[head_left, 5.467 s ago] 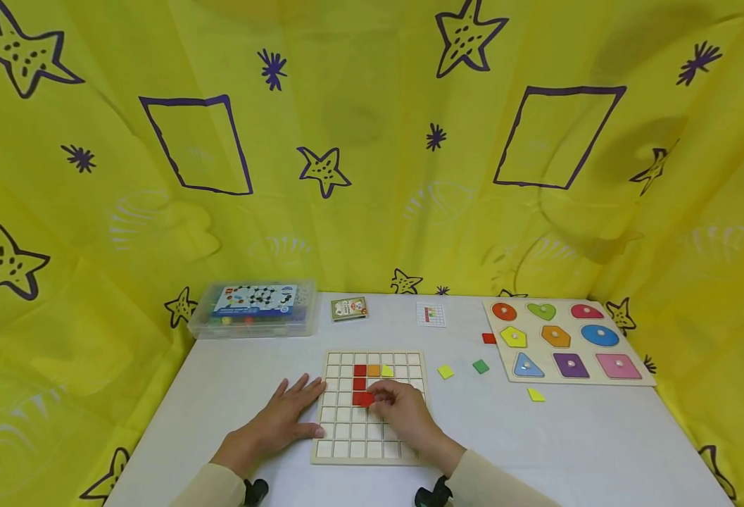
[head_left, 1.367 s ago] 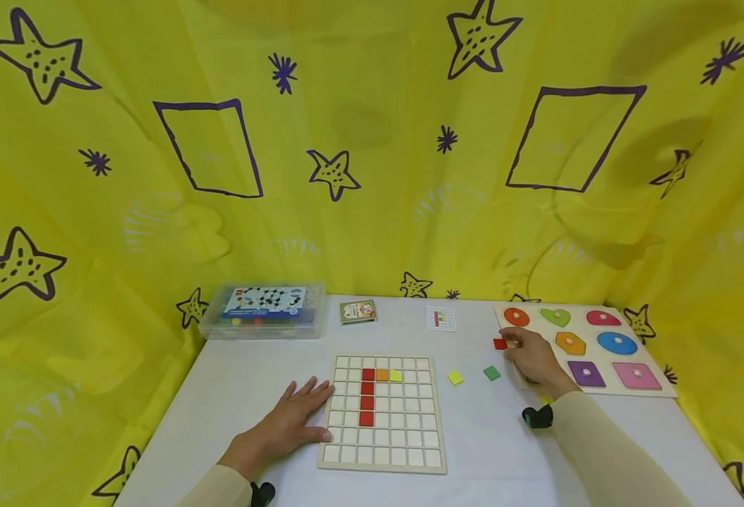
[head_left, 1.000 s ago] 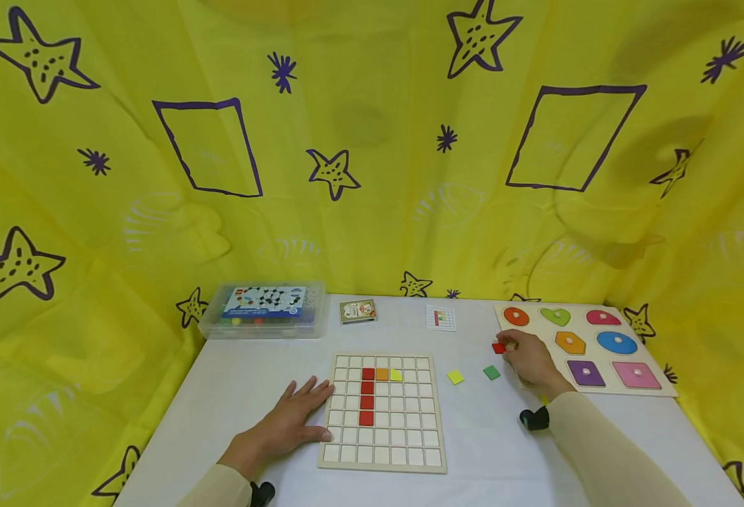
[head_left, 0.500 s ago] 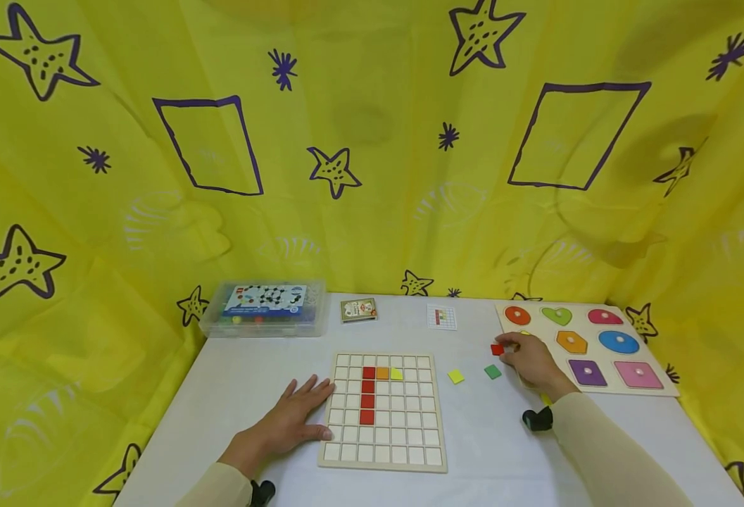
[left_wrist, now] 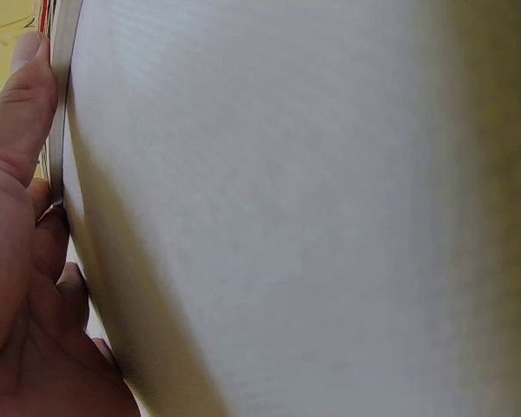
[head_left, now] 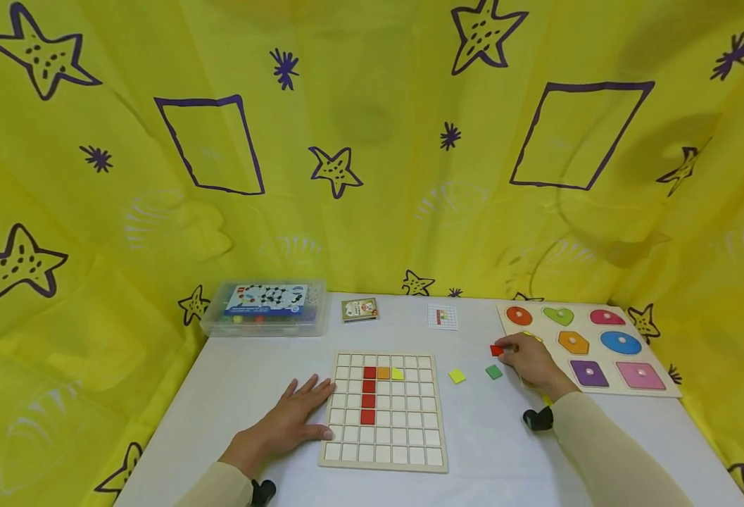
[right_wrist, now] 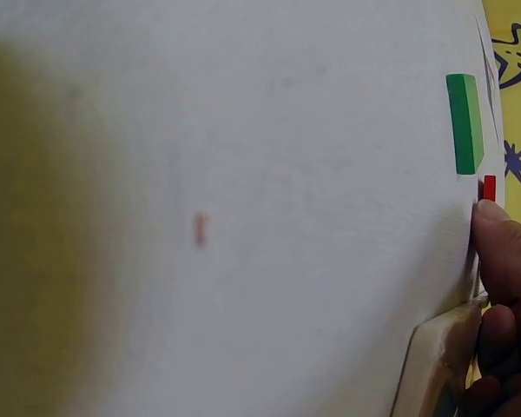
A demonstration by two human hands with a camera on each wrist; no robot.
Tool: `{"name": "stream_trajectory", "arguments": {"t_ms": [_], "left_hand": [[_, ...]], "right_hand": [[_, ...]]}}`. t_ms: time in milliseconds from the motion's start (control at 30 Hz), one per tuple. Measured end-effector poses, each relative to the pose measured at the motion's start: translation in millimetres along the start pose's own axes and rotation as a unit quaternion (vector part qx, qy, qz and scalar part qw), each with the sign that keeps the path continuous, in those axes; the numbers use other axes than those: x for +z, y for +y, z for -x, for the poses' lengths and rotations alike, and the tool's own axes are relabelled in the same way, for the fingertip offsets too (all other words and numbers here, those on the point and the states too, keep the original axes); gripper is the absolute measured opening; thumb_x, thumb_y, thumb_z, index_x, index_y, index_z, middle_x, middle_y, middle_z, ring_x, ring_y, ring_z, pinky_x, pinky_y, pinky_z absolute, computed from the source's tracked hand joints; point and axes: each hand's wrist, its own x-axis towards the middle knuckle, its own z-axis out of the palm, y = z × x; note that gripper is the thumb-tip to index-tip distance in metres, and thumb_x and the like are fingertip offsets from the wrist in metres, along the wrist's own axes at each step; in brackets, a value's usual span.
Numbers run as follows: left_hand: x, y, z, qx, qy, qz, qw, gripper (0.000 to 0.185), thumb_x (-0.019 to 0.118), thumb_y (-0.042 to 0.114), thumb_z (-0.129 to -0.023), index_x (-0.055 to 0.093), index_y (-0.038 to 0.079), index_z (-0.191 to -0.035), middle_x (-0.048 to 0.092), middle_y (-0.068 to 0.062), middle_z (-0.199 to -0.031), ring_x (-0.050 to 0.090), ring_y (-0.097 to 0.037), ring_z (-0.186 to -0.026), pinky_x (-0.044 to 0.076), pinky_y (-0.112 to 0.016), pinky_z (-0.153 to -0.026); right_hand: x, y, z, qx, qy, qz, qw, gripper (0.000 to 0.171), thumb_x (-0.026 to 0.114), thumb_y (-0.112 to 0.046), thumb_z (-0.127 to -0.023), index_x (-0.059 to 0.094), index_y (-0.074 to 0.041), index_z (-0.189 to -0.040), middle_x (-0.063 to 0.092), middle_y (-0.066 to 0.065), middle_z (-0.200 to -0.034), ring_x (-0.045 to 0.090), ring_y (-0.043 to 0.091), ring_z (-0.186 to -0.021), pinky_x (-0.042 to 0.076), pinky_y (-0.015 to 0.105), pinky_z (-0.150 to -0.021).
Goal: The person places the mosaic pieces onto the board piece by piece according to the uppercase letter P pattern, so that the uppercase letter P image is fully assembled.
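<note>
Compared with the earliest frame, the right hand (head_left: 533, 360) is now off the grid board (head_left: 400, 418) and out at two o'clock of it, and the four red tiles (head_left: 368, 401) are all seated, where three sit and one is pinched there

A yellow curtain (head_left: 384, 232) hangs behind a white-covered table (head_left: 505, 440). Between two and three o'clock of the grid board lies a shape-puzzle board (head_left: 602, 367); at ten o'clock, a plastic box (head_left: 264, 310). The left hand (head_left: 291, 417) lies at nine o'clock, fingers straight and spread, grasping nothing, touching the board's edge. At twelve is a small box (head_left: 359, 310); at one, a printed card (head_left: 443, 317), its coloured pattern too small to check.

Six tiles fill cells: the red column, an orange tile (head_left: 383, 372) at three o'clock of its top, then a yellow piece (head_left: 397, 374). Off the board are a yellow tile (head_left: 457, 376) and a green tile (head_left: 494, 372) at two o'clock, a yellow sliver (head_left: 546, 400) by the right wrist, and another red tile (head_left: 495, 351), pinched in the right fingers at the green one's twelve o'clock; I cannot tell whether it is lifted. I judge the layout well under way, with these loose pieces apparently left
</note>
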Motion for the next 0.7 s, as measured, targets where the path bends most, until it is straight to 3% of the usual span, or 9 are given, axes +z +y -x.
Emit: {"name": "stream_trajectory", "arguments": {"t_ms": [267,467,700], "left_hand": [[0.0,0.2,-1.0,0.0,-0.001,-0.001,1.0,0.092,0.077,0.052,-0.089,0.04,0.012,-0.164,0.037,-0.01,-0.171,0.017,-0.04,-0.163,0.001,-0.066,-0.131],[0.0,0.6,-0.5,0.004,0.001,0.0,1.0,0.092,0.078,0.051,-0.089,0.041,0.011,-0.163,0.037,-0.011,-0.17,0.018,-0.041,-0.163,0.001,-0.067,-0.131],[0.1,0.8,-0.5,-0.002,-0.001,-0.002,1.0,0.092,0.077,0.051,-0.089,0.04,0.012,-0.164,0.036,-0.01,-0.171,0.017,-0.04,-0.163,0.001,-0.066,-0.131]], "right_hand": [[-1.5,1.5,1.4,-0.021,0.016,-0.001,1.0,0.034,0.072,-0.009,-0.099,0.067,0.002,-0.13,0.067,0.022,-0.119,0.055,0.034,-0.101,0.05,0.051,-0.096],[-4.0,-0.7,3.7,-0.025,0.028,-0.029,0.999,0.035,0.072,-0.01,-0.099,0.066,0.002,-0.131,0.067,0.023,-0.123,0.056,0.033,-0.103,0.05,0.047,-0.093],[-3.7,-0.8,3.3,-0.036,0.062,-0.054,0.996,0.033,0.071,-0.007,-0.097,0.068,0.002,-0.129,0.071,0.02,-0.116,0.058,0.03,-0.1,0.049,0.032,-0.085]]}}
